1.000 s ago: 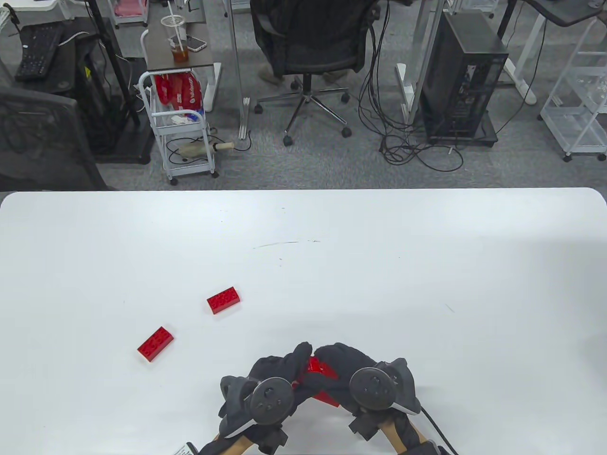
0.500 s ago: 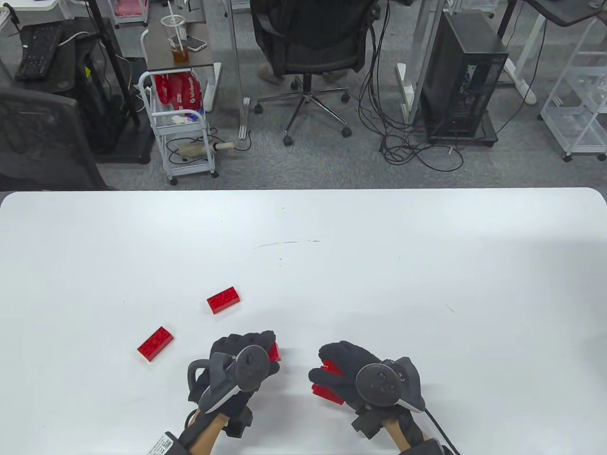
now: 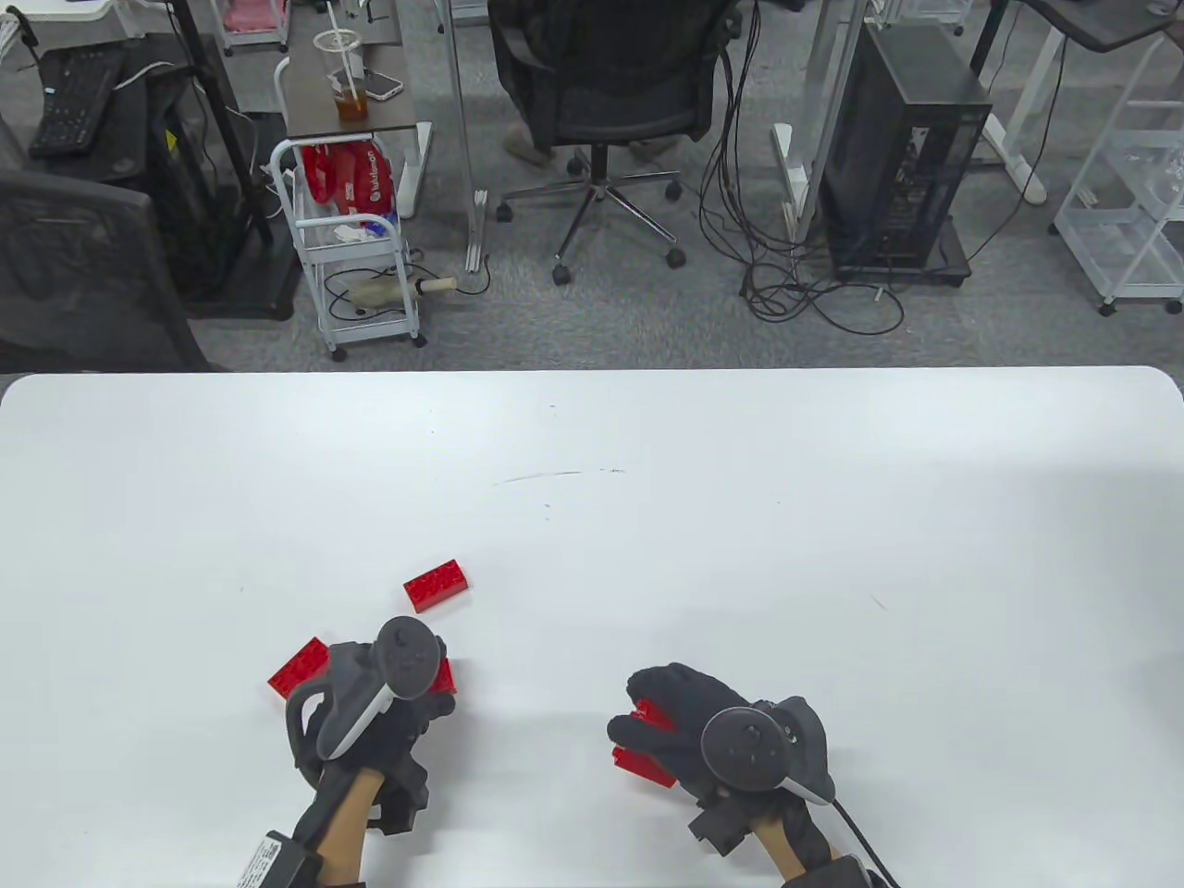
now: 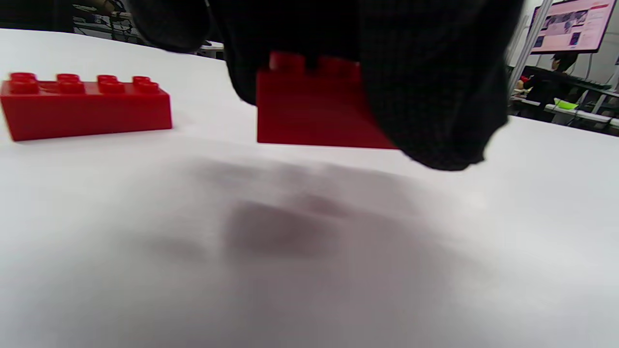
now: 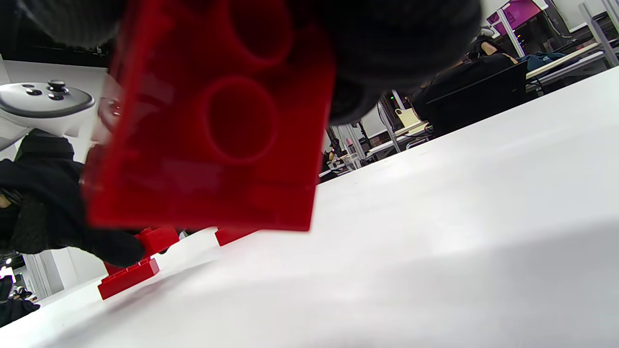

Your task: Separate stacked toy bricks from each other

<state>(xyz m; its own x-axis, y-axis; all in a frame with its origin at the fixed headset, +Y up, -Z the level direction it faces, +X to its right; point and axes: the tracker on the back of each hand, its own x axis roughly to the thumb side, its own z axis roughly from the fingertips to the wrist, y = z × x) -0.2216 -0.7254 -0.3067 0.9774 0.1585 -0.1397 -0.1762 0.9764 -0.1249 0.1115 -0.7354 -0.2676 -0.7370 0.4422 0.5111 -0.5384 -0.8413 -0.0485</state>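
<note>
My left hand (image 3: 393, 689) holds one red brick (image 3: 446, 676) low at the table near the front left; in the left wrist view this brick (image 4: 314, 111) sits at the surface under my gloved fingers (image 4: 435, 87). My right hand (image 3: 671, 726) grips the remaining red brick stack (image 3: 643, 760) a little above the table; the right wrist view shows its hollow underside (image 5: 217, 125). Two loose red bricks lie on the table: one (image 3: 298, 668) right beside my left hand, another (image 3: 436, 585) farther back.
The white table (image 3: 740, 509) stretches wide behind and to the right of my hands. Beyond its far edge stand an office chair (image 3: 601, 92), a computer tower (image 3: 902, 157) and a small cart (image 3: 356, 250).
My hands pulled apart, each with red brick in it. My left hand moved left with its single brick down to the table beside the loose brick. My right hand barely moved.
</note>
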